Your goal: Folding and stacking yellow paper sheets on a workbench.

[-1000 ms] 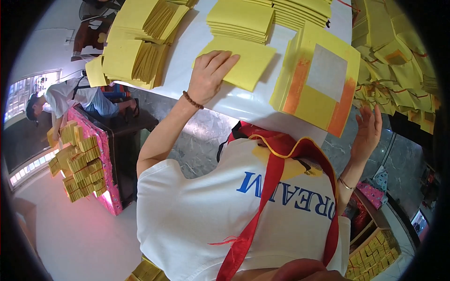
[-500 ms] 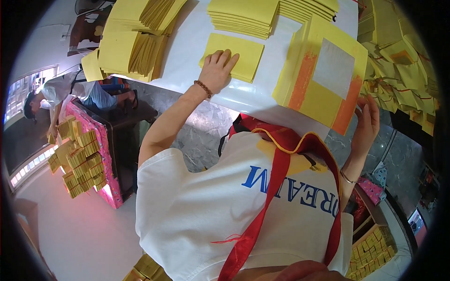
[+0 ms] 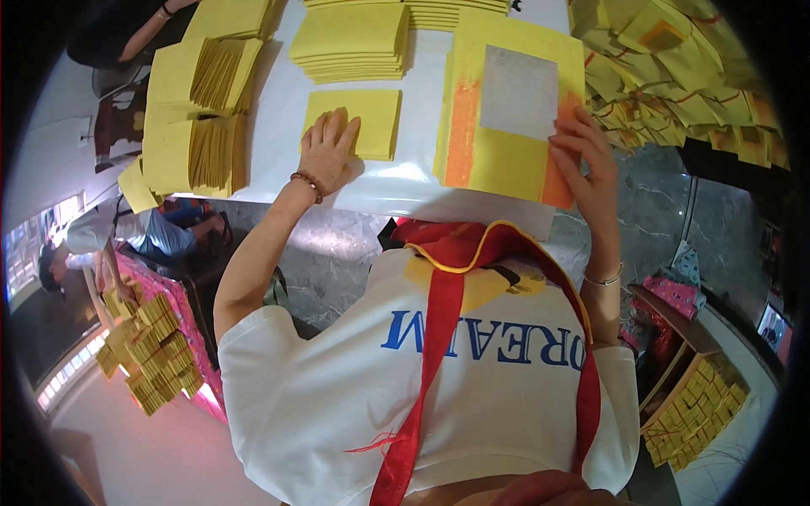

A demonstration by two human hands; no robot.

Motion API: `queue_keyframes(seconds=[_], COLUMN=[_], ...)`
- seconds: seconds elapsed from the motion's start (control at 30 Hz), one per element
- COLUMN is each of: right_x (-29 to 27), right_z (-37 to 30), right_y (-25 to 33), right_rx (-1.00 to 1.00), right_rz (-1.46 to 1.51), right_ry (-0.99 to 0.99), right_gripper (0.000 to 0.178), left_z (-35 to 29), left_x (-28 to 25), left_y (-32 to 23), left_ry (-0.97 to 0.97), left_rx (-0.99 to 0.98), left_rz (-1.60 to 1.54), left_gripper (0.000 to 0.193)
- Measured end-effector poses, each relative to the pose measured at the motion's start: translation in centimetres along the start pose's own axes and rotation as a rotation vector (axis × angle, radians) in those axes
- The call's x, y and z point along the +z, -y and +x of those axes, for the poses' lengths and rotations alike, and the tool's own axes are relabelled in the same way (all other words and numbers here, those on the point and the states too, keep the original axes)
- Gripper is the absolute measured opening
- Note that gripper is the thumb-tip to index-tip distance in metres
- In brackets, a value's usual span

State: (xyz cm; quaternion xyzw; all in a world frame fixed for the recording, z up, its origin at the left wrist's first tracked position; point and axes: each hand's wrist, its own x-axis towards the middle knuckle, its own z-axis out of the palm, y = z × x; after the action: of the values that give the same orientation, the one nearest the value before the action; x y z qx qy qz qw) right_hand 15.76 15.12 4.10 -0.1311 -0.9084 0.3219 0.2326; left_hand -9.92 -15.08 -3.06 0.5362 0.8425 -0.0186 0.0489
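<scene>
My left hand lies flat, fingers spread, on a folded yellow paper packet near the table's front edge. My right hand touches the right edge of a stack of large yellow paper sheets. Its fingers are slightly bent and apart, resting on an orange band of the top sheet. A silver-grey rectangle fills the upper middle of that sheet, with another orange band at its left. Beyond the packet stands a pile of folded yellow papers.
More folded yellow stacks line the table's left side. Bundled yellow papers are heaped at the right. At the left, another person reaches to paper bundles on a pink-covered table. A dark-sleeved arm shows at upper left.
The view has shifted, so the table sits further left. My right hand has come from beside the large sheets onto their right edge. My left hand stays on the folded packet.
</scene>
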Motion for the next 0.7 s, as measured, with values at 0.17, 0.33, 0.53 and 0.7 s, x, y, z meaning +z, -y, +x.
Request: queue_keyframes(seconds=[0.17, 0.33, 0.53, 0.7], right_x=[0.3, 0.5, 0.7, 1.3], right_z=[-0.3, -0.4, -0.6, -1.2], right_y=[-0.1, -0.6, -1.0, -2.0], right_rx=[0.052, 0.072, 0.153, 0.170], right_rz=[0.094, 0.128, 0.304, 0.441], right_ry=[-0.048, -0.058, -0.066, -0.102], right_gripper=[0.015, 0.013, 0.008, 0.016], left_z=[2.4, 4.7, 5.7, 6.3], left_x=[-6.7, -12.0, -10.8, -11.1], left_y=[-1.9, -11.5, -12.8, -12.6], left_ry=[-0.056, -0.302, -0.282, -0.236], left_rx=[0.070, 0.565, 0.712, 0.661], left_rz=[-0.430, -0.398, -0.325, -0.591], left_gripper=[0.056, 0.041, 0.039, 0.025])
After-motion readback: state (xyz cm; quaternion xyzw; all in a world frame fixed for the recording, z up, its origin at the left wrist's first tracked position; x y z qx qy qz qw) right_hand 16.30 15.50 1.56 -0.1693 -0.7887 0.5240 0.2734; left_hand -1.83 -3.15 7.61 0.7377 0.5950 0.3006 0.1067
